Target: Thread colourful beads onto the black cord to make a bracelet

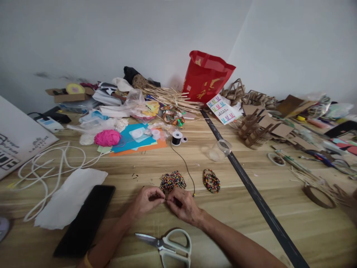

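My left hand [146,201] and my right hand [182,204] meet fingertip to fingertip on the wooden table [245,223], pinching something tiny where the black thread [186,165] ends; a bead may be there, too small to tell. The thread runs back to a black spool [176,137]. A heap of loose multicoloured beads [172,181] lies just beyond my fingers. To its right lies a coiled beaded string [211,181]. White-handled scissors [169,245] lie between my forearms.
A black phone [86,219] and white cloth [71,201] lie at left, with a white cord [47,163]. Pink yarn [107,137], coloured paper, a clear jar [220,149], a red bag [206,76] and cardboard pieces fill the back. A black strip [251,190] crosses the table.
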`<state>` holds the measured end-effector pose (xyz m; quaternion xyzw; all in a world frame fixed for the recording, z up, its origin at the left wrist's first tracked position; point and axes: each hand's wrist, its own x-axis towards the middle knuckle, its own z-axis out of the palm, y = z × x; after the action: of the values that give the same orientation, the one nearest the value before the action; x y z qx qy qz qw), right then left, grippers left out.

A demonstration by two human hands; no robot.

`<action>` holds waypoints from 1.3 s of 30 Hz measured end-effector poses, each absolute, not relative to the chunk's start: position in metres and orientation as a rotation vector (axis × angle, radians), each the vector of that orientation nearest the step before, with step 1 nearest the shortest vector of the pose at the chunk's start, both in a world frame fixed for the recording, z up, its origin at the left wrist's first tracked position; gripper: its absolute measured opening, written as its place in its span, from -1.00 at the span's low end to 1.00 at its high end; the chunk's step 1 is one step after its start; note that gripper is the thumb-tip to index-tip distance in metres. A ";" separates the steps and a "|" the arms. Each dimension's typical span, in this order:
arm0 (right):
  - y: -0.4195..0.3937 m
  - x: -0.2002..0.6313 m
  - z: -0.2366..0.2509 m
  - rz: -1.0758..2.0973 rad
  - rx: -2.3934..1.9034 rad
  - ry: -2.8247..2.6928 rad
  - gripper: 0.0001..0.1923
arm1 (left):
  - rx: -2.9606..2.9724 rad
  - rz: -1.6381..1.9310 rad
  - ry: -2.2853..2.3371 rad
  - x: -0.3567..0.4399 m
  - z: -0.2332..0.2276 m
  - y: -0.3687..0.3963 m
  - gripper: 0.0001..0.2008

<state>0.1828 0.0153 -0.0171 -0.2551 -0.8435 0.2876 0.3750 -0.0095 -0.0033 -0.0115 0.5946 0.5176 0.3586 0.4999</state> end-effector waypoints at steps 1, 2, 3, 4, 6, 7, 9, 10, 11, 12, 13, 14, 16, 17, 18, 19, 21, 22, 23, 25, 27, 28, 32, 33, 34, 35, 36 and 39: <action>0.015 0.183 -0.016 0.735 -0.649 -2.156 -0.91 | 1.427 0.864 1.248 -0.009 -0.011 -0.004 -0.93; 0.015 0.182 -0.016 0.733 -0.643 -2.153 -0.91 | 1.415 0.862 1.244 -0.009 -0.011 -0.004 -0.93; 0.015 0.182 -0.015 0.729 -0.639 -2.150 -0.90 | 1.409 0.860 1.238 -0.008 -0.011 -0.004 -0.93; 0.015 0.182 -0.014 0.724 -0.637 -2.147 -0.90 | 1.405 0.861 1.233 -0.008 -0.011 -0.004 -0.93; 0.015 0.182 -0.013 0.715 -0.641 -2.148 -0.90 | 1.410 0.868 1.225 -0.008 -0.013 -0.004 -0.93; 0.015 0.182 -0.013 0.712 -0.647 -2.150 -0.90 | 1.412 0.866 1.224 -0.007 -0.013 -0.004 -0.93; 0.014 0.182 -0.014 0.707 -0.660 -2.153 -0.90 | 1.428 0.856 1.229 -0.007 -0.015 -0.003 -0.93; 0.014 0.182 -0.014 0.706 -0.665 -2.152 -0.89 | 1.439 0.856 1.233 -0.007 -0.016 -0.003 -0.93; 0.014 0.182 -0.014 0.707 -0.670 -2.150 -0.89 | 1.450 0.858 1.232 -0.008 -0.016 -0.003 -0.93; 0.014 0.181 -0.014 0.708 -0.675 -2.148 -0.89 | 1.459 0.860 1.226 -0.008 -0.017 -0.003 -0.93; 0.013 0.181 -0.014 0.710 -0.681 -2.149 -0.89 | 1.466 0.864 1.218 -0.008 -0.017 -0.003 -0.93; 0.013 0.181 -0.014 0.711 -0.686 -2.151 -0.89 | 1.468 0.867 1.209 -0.008 -0.017 -0.002 -0.93; 0.013 0.182 -0.014 0.708 -0.693 -2.161 -0.89 | 1.460 0.867 1.197 -0.007 -0.017 -0.002 -0.93; 0.013 0.182 -0.014 0.702 -0.693 -2.165 -0.89 | 1.452 0.867 1.195 -0.007 -0.016 -0.002 -0.94; 0.013 0.182 -0.014 0.695 -0.690 -2.169 -0.89 | 1.443 0.869 1.194 -0.007 -0.016 -0.002 -0.94; 0.013 0.182 -0.014 0.686 -0.684 -2.172 -0.89 | 1.432 0.869 1.193 -0.007 -0.015 -0.002 -0.94; 0.013 0.182 -0.014 0.671 -0.674 -2.172 -0.89 | 1.412 0.873 1.187 -0.007 -0.013 -0.002 -0.93; 0.013 0.182 -0.015 0.664 -0.671 -2.172 -0.89 | 1.406 0.875 1.181 -0.007 -0.013 -0.002 -0.93; 0.013 0.182 -0.015 0.660 -0.671 -2.173 -0.89 | 1.403 0.875 1.174 -0.007 -0.012 -0.002 -0.92; 0.013 0.183 -0.016 0.652 -0.672 -2.174 -0.89 | 1.403 0.871 1.160 -0.008 -0.011 -0.002 -0.92; 0.013 0.183 -0.016 0.647 -0.678 -2.176 -0.89 | 1.410 0.869 1.153 -0.008 -0.012 -0.002 -0.92; 0.013 0.183 -0.016 0.648 -0.682 -2.176 -0.89 | 1.414 0.868 1.153 -0.008 -0.012 -0.002 -0.92; 0.013 0.183 -0.015 0.656 -0.705 -2.165 -0.88 | 1.420 0.864 1.171 -0.009 -0.015 -0.003 -0.92; 0.013 0.183 -0.015 0.658 -0.706 -2.165 -0.88 | 1.418 0.866 1.178 -0.009 -0.016 -0.003 -0.92; 0.013 0.183 -0.014 0.660 -0.705 -2.166 -0.87 | 1.414 0.869 1.182 -0.009 -0.017 -0.003 -0.91; 0.013 0.183 -0.014 0.662 -0.707 -2.164 -0.87 | 1.411 0.873 1.186 -0.009 -0.018 -0.002 -0.91; 0.013 0.182 -0.014 0.666 -0.706 -2.162 -0.87 | 1.411 0.874 1.187 -0.009 -0.018 -0.002 -0.90; 0.013 0.182 -0.015 0.685 -0.709 -2.152 -0.87 | 1.408 0.867 1.191 -0.010 -0.018 -0.002 -0.89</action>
<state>0.1820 0.0130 -0.0150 -0.2774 -0.8418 0.2679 0.3776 -0.0103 -0.0019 -0.0184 0.5884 0.4976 0.3622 0.5244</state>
